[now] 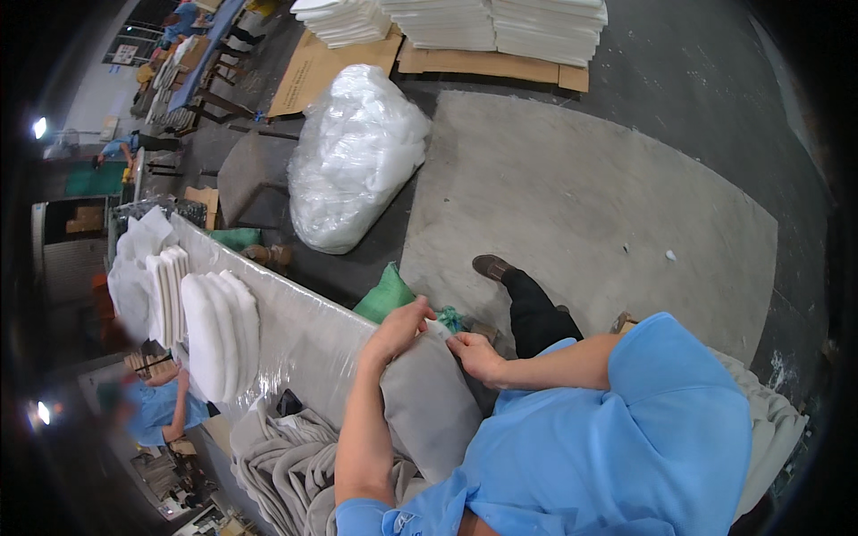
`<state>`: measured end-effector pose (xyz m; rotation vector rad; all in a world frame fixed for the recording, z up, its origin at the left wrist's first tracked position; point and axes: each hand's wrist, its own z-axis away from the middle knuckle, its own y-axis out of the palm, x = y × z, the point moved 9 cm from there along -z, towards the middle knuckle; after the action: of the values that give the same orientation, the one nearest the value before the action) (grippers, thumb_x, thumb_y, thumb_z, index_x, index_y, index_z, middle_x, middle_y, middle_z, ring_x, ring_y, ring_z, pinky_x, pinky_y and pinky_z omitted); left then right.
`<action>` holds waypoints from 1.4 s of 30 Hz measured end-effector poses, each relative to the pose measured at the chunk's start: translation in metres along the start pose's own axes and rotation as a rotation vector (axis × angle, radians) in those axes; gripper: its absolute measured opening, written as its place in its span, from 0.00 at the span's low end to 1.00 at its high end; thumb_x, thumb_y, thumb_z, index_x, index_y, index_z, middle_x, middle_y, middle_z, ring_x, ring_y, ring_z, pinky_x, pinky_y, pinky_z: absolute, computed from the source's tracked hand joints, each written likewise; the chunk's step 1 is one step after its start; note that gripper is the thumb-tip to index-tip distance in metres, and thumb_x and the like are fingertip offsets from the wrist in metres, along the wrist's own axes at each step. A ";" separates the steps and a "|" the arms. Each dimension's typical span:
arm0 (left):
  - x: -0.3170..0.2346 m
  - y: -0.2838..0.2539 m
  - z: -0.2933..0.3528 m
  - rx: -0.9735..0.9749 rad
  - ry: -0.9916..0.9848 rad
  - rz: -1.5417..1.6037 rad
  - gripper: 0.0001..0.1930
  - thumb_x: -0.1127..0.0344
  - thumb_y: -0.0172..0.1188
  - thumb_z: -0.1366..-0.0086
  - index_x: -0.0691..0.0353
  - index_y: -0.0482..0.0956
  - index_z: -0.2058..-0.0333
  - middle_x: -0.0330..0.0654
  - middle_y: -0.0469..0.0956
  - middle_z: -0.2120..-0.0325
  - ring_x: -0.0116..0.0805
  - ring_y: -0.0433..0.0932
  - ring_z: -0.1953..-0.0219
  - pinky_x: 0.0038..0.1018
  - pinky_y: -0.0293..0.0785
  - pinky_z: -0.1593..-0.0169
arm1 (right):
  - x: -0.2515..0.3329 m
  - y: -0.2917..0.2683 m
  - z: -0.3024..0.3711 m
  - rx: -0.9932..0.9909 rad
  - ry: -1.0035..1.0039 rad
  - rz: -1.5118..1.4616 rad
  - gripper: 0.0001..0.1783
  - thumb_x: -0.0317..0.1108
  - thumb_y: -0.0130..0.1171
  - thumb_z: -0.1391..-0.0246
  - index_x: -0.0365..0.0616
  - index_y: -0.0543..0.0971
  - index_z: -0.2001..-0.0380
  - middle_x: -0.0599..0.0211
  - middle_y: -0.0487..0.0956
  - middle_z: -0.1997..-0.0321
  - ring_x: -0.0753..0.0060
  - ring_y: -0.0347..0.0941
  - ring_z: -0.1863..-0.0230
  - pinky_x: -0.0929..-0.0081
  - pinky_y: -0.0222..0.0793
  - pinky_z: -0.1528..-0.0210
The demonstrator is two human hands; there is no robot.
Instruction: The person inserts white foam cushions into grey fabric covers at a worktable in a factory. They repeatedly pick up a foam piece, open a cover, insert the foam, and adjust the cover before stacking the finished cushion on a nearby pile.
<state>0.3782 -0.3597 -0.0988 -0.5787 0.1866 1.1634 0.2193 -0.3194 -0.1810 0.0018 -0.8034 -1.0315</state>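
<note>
A plump grey cushion point(431, 406) stands against my front, at the edge of the plastic-covered table. A bit of white shows at its far end, between my hands. My left hand point(404, 329) reaches over the cushion's far left corner, its fingers curled onto the edge. On the other side, my right hand point(476, 357) pinches the far right corner between thumb and fingers. Beside my left forearm lies a heap of grey fabric covers point(290, 464). A green sack point(386, 293) is just beyond my left hand.
White padding slabs point(219, 335) stand on the table point(308, 335) to the left, near a co-worker point(161, 406) in blue. A plastic-wrapped white bundle point(353, 161) sits on the floor ahead, by a grey chair point(255, 174). Stacked white sheets point(447, 22) rest on cardboard farther off.
</note>
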 end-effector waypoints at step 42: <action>-0.034 0.038 -0.036 0.408 -0.122 -0.528 0.14 0.60 0.72 0.38 0.68 0.89 0.65 0.42 0.83 0.78 0.30 0.78 0.80 0.31 0.78 0.74 | 0.015 -0.028 0.002 0.133 -0.178 0.049 0.17 0.45 0.52 0.26 0.43 0.81 0.61 0.72 0.75 0.74 0.78 0.68 0.69 0.70 0.67 0.63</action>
<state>0.3357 -0.3954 -0.1272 -0.1738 0.1483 0.6182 0.2006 -0.3451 -0.1812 0.0039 -1.0287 -0.9393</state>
